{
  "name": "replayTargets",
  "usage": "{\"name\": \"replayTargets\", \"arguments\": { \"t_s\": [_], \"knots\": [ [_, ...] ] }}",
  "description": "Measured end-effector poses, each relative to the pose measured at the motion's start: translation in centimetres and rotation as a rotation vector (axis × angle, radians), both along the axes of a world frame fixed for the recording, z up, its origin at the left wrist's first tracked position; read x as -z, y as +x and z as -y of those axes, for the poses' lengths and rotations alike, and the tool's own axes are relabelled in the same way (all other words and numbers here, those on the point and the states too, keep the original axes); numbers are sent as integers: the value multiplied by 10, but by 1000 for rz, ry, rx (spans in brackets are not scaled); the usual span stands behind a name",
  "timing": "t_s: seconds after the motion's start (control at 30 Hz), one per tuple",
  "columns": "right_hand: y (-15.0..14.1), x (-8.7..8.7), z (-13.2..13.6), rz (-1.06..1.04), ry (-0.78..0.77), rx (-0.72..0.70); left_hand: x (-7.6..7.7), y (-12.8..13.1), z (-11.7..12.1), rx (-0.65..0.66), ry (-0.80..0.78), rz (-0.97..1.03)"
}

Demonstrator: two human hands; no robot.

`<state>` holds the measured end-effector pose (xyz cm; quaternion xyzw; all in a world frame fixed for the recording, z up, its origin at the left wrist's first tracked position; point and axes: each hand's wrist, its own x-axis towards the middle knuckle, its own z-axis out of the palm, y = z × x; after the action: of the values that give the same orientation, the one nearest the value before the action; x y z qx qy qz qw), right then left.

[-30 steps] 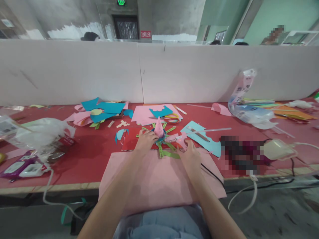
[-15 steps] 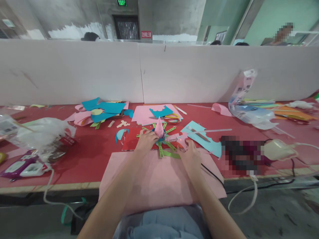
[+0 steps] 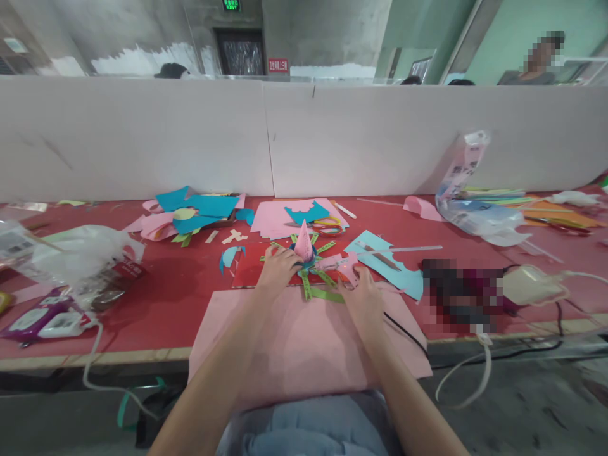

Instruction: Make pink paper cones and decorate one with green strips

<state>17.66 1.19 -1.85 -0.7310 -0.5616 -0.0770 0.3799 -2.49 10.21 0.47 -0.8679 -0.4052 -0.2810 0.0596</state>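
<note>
With the pink paper cone (image 3: 304,244) as the clock's centre and twelve farthest from the person, the cone stands point up on the red board (image 3: 247,273), green strips (image 3: 306,288) fanned around its blue base; the left hand (image 3: 280,263), at eight, has bent fingers against that base, probably to steady it, though I cannot tell whether they pinch or only press.

The right hand (image 3: 361,285), at four, is closed around the grip of a pink glue gun (image 3: 349,269), whose nose points at nine, close by the base; that angle likely lets it reach between strips; its black cord (image 3: 406,334) trails towards five, away from the cone.

A pink sheet (image 3: 294,345) lies at six, perhaps shielding the table; scissors (image 3: 329,223) at one and a knife (image 3: 382,257) at three seem parked within reach.
</note>
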Motion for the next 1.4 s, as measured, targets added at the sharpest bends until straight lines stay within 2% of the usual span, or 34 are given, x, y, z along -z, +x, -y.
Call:
{"name": "replayTargets", "arguments": {
  "t_s": [0.07,0.17,0.33,0.47,0.6,0.9,1.0,1.13,1.4],
  "knots": [
    [0,-1,0,-11,-2,0,-2,-1,2,-11,11,35],
    [0,-2,1,-38,2,-1,-11,-1,7,-97,60,170],
    [2,-4,1,-127,77,37,-40,7,6,-224,103,403],
    [5,-5,3,-192,125,65,-60,23,-7,-215,47,452],
    [6,-5,2,-222,154,68,-67,34,-19,-199,-23,372],
    [6,-6,2,-261,168,100,-87,29,-26,-143,12,456],
    [6,-6,2,-276,166,89,-89,27,-24,-98,-28,459],
    [6,-6,3,-278,152,97,-83,27,-19,-65,-96,460],
    [6,-5,1,-293,146,82,-73,26,-13,-95,-183,511]
  ]
}}
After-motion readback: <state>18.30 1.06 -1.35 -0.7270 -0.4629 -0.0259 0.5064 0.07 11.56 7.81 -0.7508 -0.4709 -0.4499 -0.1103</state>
